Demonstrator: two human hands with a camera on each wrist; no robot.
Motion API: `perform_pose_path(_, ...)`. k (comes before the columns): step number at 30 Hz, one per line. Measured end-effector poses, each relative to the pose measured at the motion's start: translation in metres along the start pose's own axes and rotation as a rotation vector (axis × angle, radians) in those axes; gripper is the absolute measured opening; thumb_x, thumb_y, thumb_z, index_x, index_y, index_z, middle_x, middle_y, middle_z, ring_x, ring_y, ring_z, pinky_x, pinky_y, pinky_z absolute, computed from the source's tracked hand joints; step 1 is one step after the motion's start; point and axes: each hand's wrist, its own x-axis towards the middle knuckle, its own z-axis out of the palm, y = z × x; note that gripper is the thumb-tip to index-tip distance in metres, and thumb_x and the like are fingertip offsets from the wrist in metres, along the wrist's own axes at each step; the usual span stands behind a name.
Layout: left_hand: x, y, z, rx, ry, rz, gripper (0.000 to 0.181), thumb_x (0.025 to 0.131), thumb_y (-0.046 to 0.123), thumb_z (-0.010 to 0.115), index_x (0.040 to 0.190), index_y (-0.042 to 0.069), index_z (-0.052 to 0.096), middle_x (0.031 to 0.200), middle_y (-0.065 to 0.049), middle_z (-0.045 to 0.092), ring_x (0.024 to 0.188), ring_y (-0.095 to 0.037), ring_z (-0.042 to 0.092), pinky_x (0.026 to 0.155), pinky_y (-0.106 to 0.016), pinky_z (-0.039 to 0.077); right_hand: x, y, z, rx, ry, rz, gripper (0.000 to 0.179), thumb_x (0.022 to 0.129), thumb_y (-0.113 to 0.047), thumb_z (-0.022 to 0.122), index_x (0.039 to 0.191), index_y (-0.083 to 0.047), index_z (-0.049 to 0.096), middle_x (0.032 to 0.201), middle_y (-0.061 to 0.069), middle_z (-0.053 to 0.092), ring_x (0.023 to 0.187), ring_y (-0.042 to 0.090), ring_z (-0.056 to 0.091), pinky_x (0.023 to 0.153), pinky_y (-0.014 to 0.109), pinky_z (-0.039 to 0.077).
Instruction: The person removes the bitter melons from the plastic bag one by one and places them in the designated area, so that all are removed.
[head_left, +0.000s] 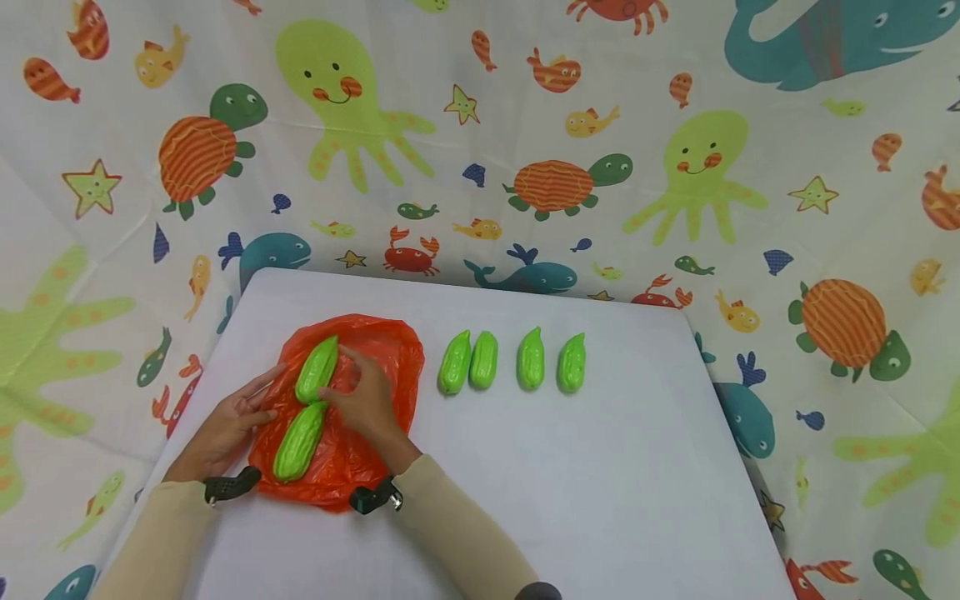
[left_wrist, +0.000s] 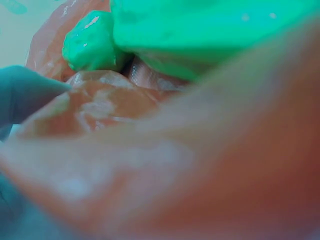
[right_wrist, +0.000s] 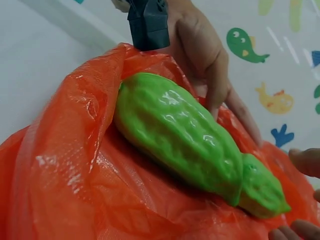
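Two glossy green bitter gourds lie end to end on a spread red plastic bag, the upper gourd [head_left: 317, 371] above the lower gourd [head_left: 299, 442]. My right hand [head_left: 367, 400] is beside the upper one, thumb near its lower end and fingers by its tip. In the right wrist view its fingertips [right_wrist: 306, 162] are spread near the far gourd. My left hand [head_left: 232, 421] rests at the left edge of the bag [head_left: 401, 358], fingers extended along it. Up close in the left wrist view, bag film [left_wrist: 125, 175] covers much of the scene, below a green gourd [left_wrist: 200, 30].
Right of the bag, several more bitter gourds [head_left: 531, 358] stand in a loose row on the white table [head_left: 585, 475]. A cloth with printed sea animals [head_left: 480, 133] hangs behind and around the table. Dark straps [head_left: 228, 486] are on both wrists.
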Motion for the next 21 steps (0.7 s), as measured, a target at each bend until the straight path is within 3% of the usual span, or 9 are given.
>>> perform_pose_path(3, 0.000, 0.000, 0.000, 0.004, 0.001, -0.011, 0.078, 0.108, 0.001, 0.057, 0.172, 0.025, 0.020, 0.167, 0.020, 0.040, 0.126, 0.013, 0.060, 0.098, -0.017, 0.058, 0.003, -0.003, 0.006, -0.033, -0.016, 0.006, 0.070, 0.092, -0.020, 0.085, 0.154, -0.031, 0.055, 0.151, -0.001, 0.058, 0.134, 0.021, 0.060, 0.103, 0.035, 0.061)
perform_pose_path(7, 0.000, -0.001, 0.000, 0.006, 0.012, -0.031, 0.078, 0.107, 0.001, 0.058, 0.172, 0.027, 0.021, 0.153, 0.031, 0.053, 0.124, 0.013, 0.060, 0.098, -0.017, 0.058, 0.007, -0.004, 0.015, -0.067, -0.032, 0.039, 0.070, 0.090, -0.021, 0.087, 0.152, -0.033, 0.055, 0.147, -0.006, 0.059, 0.132, 0.016, 0.060, 0.097, 0.034, 0.063)
perform_pose_path(9, 0.000, -0.001, 0.000, 0.014, 0.011, -0.035, 0.078, 0.107, 0.002, 0.058, 0.172, 0.028, 0.021, 0.154, 0.031, 0.052, 0.125, 0.014, 0.060, 0.098, -0.016, 0.058, 0.008, -0.004, 0.019, -0.074, -0.035, 0.050, 0.071, 0.089, -0.022, 0.088, 0.152, -0.033, 0.056, 0.144, -0.009, 0.060, 0.130, 0.015, 0.061, 0.096, 0.034, 0.064)
perform_pose_path(11, 0.001, -0.001, 0.000, 0.038, 0.016, -0.041, 0.078, 0.108, 0.003, 0.058, 0.171, 0.028, 0.021, 0.164, 0.024, 0.044, 0.125, 0.014, 0.059, 0.099, -0.017, 0.057, 0.010, -0.003, 0.022, -0.083, -0.035, 0.051, 0.071, 0.089, -0.022, 0.088, 0.151, -0.034, 0.057, 0.142, -0.010, 0.061, 0.128, 0.014, 0.061, 0.097, 0.034, 0.063)
perform_pose_path(15, 0.001, 0.000, 0.002, 0.077, 0.015, -0.054, 0.078, 0.108, 0.005, 0.058, 0.171, 0.030, 0.021, 0.180, -0.001, 0.014, 0.127, 0.015, 0.057, 0.100, -0.016, 0.057, 0.012, -0.003, 0.026, -0.104, -0.033, 0.043, 0.070, 0.089, -0.022, 0.088, 0.152, -0.032, 0.057, 0.139, -0.009, 0.061, 0.122, 0.010, 0.062, 0.098, 0.033, 0.063)
perform_pose_path(21, 0.001, 0.001, 0.004, 0.108, 0.032, -0.068, 0.078, 0.108, 0.002, 0.057, 0.171, 0.030, 0.021, 0.179, -0.007, 0.010, 0.125, 0.017, 0.056, 0.099, -0.015, 0.056, 0.014, -0.004, 0.032, -0.088, -0.015, 0.057, 0.069, 0.090, -0.020, 0.087, 0.151, -0.031, 0.058, 0.137, -0.008, 0.062, 0.117, 0.008, 0.062, 0.096, 0.037, 0.064)
